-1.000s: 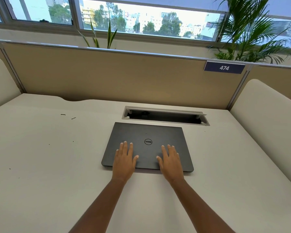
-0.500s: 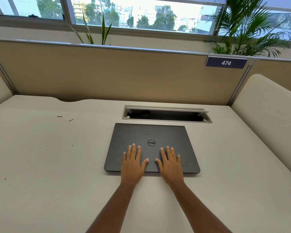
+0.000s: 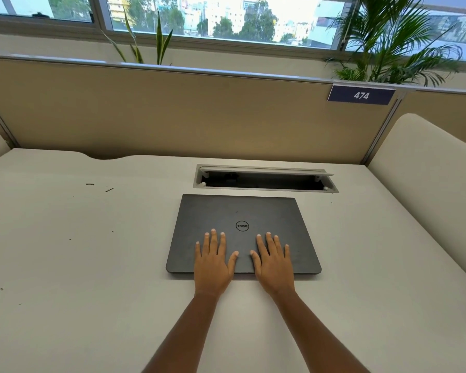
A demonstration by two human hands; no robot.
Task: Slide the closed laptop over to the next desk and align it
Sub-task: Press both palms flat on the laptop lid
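L hand (image 3: 212, 267) & R hand (image 3: 274, 267) flat on closed laptop (image 3: 240, 211) — desk (image 3: 78, 265)

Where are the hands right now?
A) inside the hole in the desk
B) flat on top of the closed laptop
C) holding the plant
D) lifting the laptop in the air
B: the left hand and right hand lie palm-down, fingers spread, on the lid of the closed laptop, which sits flat on the desk.

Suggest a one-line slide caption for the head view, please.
Left hand and right hand press flat on closed laptop on desk.
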